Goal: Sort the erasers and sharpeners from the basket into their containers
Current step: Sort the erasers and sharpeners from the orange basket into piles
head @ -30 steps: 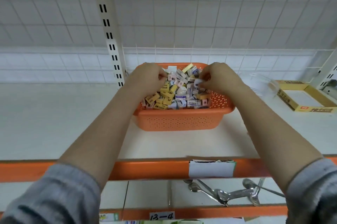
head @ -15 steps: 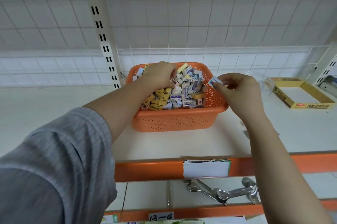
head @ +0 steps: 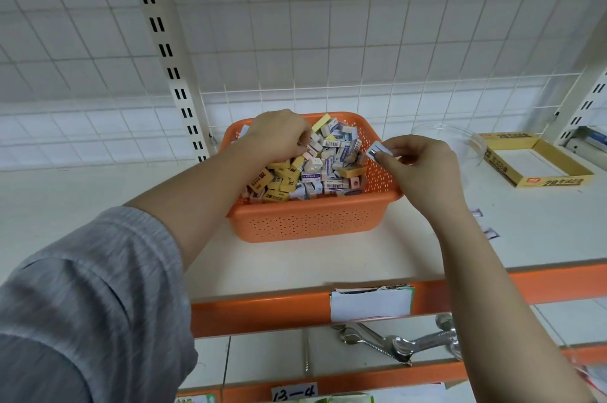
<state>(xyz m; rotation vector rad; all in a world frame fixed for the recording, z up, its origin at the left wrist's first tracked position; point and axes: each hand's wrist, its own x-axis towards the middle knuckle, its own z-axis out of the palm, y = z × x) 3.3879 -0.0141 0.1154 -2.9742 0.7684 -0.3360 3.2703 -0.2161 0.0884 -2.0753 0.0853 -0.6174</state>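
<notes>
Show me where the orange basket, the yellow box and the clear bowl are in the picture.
orange basket (head: 305,222), head view, on its perforated front wall.
yellow box (head: 555,180), head view, on its printed front side.
clear bowl (head: 473,148), head view, on its right rim, behind the right hand.

Orange perforated basket (head: 308,222) on the white shelf, heaped with small wrapped erasers (head: 323,169): yellow, white, pink, some barcoded. One small white piece (head: 377,149) lifted above the right rim, pinched. Clear bowl (head: 473,153) and open yellow box (head: 555,181) standing to the right.
</notes>
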